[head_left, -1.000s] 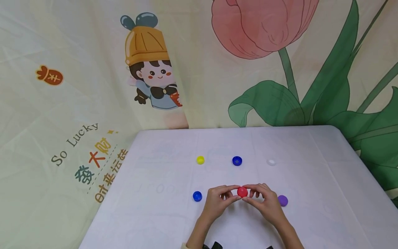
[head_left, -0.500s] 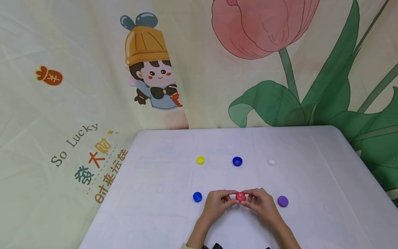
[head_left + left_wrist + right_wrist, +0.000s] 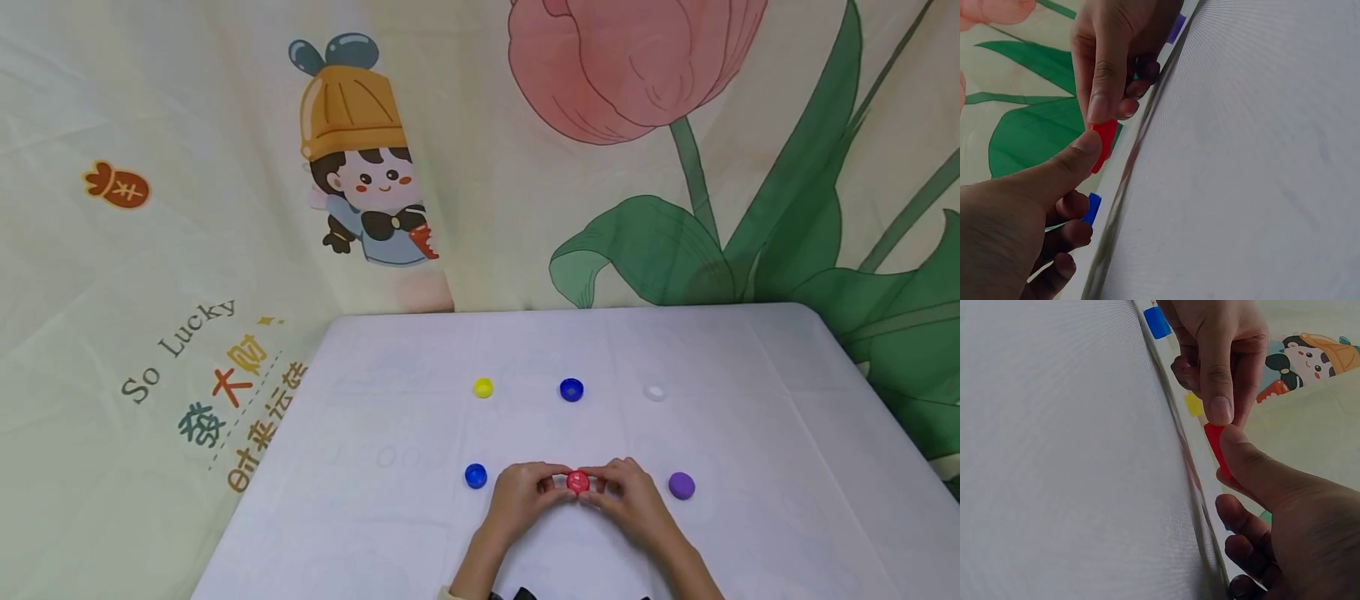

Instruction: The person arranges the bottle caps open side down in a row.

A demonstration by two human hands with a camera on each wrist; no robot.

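A small round red bottle cap [image 3: 577, 482] is held between my two hands in the head view. My left hand [image 3: 519, 498] pinches its left side between thumb and forefinger. From the other side, my right hand [image 3: 628, 502] pinches it the same way. In the left wrist view the red cap [image 3: 1104, 140] appears edge-on between both thumbs, and the right wrist view shows the red cap [image 3: 1215, 447] partly behind thumb and fingers. Left of my hands lies a blue cap [image 3: 476, 476]; to the right sits a purple cap [image 3: 682, 486].
Farther back on the white table [image 3: 375, 533] lie a yellow cap [image 3: 483, 387], a dark blue cap [image 3: 572, 389] and a clear or white cap [image 3: 656, 391]. A printed cloth backdrop [image 3: 495, 208] hangs behind the table's far edge.
Both hands have come down a little towards the near side with the red cap, which has shifted slightly left. The purple cap, partly covered by my right hand before, now shows whole.
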